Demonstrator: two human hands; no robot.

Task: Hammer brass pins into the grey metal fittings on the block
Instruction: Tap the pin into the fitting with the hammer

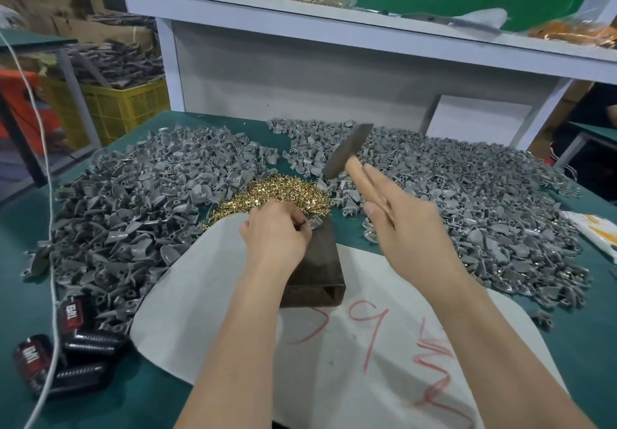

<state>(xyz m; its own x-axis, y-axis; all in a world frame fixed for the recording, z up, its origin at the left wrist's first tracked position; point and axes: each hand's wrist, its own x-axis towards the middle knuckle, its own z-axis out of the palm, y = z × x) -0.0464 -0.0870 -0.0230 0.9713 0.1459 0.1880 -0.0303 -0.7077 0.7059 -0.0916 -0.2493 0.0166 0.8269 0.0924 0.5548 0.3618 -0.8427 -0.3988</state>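
A dark rectangular metal block (319,268) lies on a white sheet in the middle of the table. At its far end my left hand (275,231) pinches a grey metal fitting (315,223) against the block's top. My right hand (405,225) grips the wooden handle of a hammer (349,150), raised above and to the right of the block with its steel head tilted up. A heap of brass pins (277,193) sits just behind the block. Whether a pin stands in the fitting is hidden by my fingers.
Large piles of grey fittings cover the green table on the left (133,201) and right (467,195). Black and red packets (66,345) and a white cord (50,228) lie at the left edge. A white shelf frame (300,45) rises behind.
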